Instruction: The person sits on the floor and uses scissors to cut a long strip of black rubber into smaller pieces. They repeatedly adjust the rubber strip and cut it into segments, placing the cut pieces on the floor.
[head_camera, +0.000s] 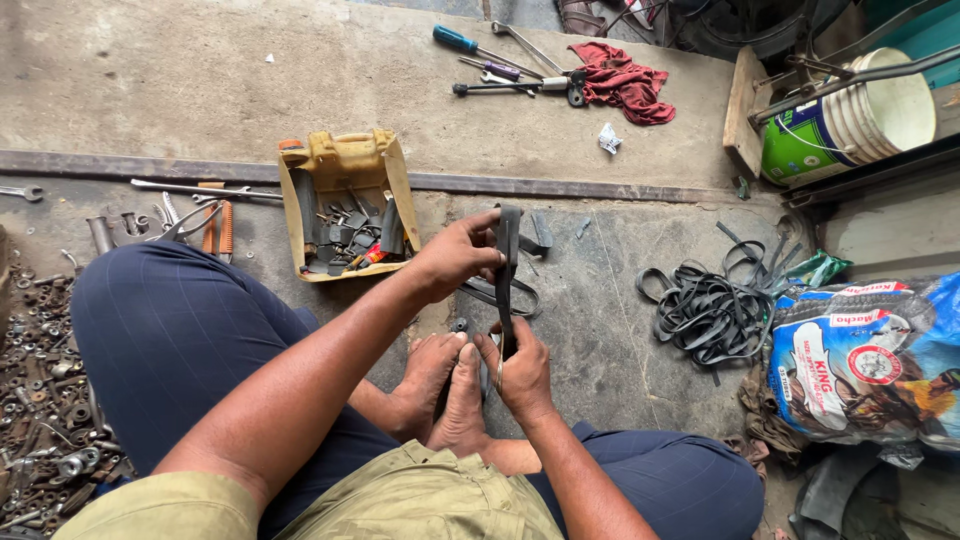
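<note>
Black rubber strip (507, 275) is standing upright between both hands, above the person's bare feet (445, 390) on the concrete floor (600, 330). Left hand (455, 255) is pinching its top end shut; right hand (520, 370) is closing its grip around the lower end. Far left of the hands, a yellow container (345, 165) is holding scraps; a pile of black strips (710, 310) is lying to the right.

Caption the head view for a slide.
Seated on the floor, left hand and right hand stretch a black rubber strip upright beside a yellow box.
</note>
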